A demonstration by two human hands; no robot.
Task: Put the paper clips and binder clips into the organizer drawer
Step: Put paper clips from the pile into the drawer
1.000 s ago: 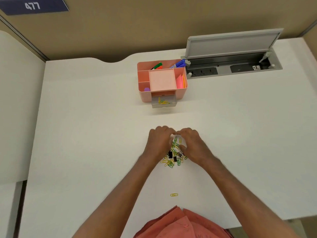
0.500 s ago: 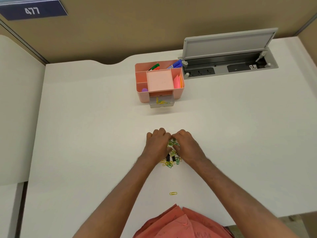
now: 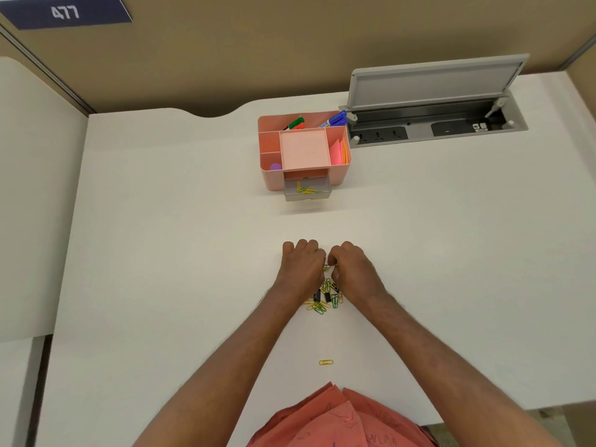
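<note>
Both hands have drawn closer over the pile: left hand (image 3: 301,269) and right hand (image 3: 353,272), fingers curled, gathering wire paper clips (image 3: 322,306) and black binder clips (image 3: 327,296); what each grips is hidden. Next: lift to the open grey drawer (image 3: 308,190)

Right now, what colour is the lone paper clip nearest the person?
Yellow; the lone paper clip shows in the head view.

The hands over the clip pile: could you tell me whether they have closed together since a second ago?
Yes. Both hands have drawn inward over the clip pile, covering more of it; the gap between them has narrowed.
</note>
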